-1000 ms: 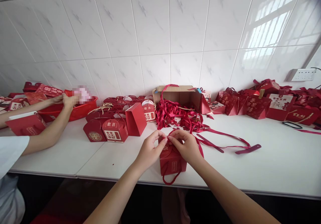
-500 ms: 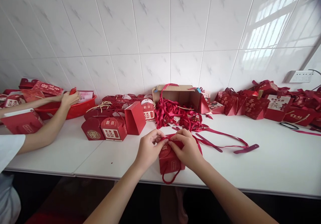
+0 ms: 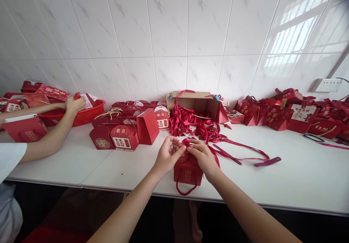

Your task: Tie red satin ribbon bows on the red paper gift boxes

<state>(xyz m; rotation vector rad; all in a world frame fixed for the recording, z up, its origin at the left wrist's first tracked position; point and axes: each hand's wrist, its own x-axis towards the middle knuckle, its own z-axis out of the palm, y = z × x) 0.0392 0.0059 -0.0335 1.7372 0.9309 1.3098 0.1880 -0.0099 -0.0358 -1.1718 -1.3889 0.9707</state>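
A small red gift box [image 3: 188, 172] with a dark red rope handle [image 3: 186, 192] hanging down its front stands near the table's front edge. Above its top, a red ribbon [image 3: 186, 142] is pinched between both hands. My left hand [image 3: 170, 152] grips it from the left, thumb against the curled fingers. My right hand [image 3: 203, 157] holds it from the right between thumb and forefinger. My fingers partly cover the box's rounded top flap. Whether the ribbon is knotted there I cannot tell.
Behind my hands, tangled red ribbons [image 3: 188, 123] spill from a cardboard box [image 3: 195, 96]. Loose ribbon strips [image 3: 245, 158] lie to the right. Several red boxes [image 3: 124, 137] stand left; red bags [image 3: 278, 116] line the wall. A co-worker's hand [image 3: 74, 104] is over a red basin [image 3: 89, 113].
My hands have lifted slightly, and a loop of ribbon now stands up between my fingers. The gift box stays in place. The co-worker's hands have shifted slightly over the basin.
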